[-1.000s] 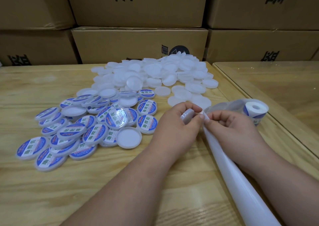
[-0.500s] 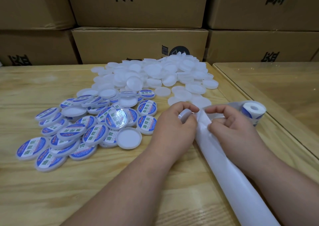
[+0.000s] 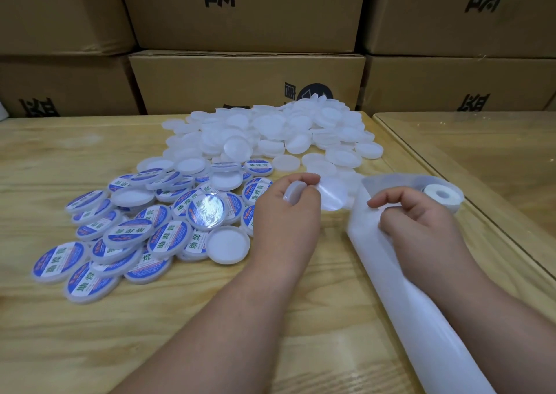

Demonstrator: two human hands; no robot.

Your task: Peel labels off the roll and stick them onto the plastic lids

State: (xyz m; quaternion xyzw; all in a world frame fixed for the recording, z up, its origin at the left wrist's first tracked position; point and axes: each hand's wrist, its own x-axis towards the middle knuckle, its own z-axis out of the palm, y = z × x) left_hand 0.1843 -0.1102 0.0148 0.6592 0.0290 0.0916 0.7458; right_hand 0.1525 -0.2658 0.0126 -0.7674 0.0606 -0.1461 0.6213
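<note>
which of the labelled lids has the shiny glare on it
The labelled lid lying on top in the middle of the labelled pile, just left of the left hand. A bright reflection washes out its print; the other labelled lids read clearly.

Table (image 3: 90, 333) in the foreground; stacked cartons (image 3: 246, 83) behind its far edge; second table (image 3: 481, 153) just beside it on the right. Heap of unlabelled lids (image 3: 270, 135) at the far centre; spread of labelled lids (image 3: 126, 234) nearer and to the left, the two groups touching. Left hand (image 3: 285, 213) right of the labelled lids, holding one lid (image 3: 293, 192) and a peeled label (image 3: 332, 193); right hand (image 3: 421, 225) further right, on the backing strip (image 3: 400, 297), which runs from the label roll (image 3: 442, 196) behind it to the near right corner.
</note>
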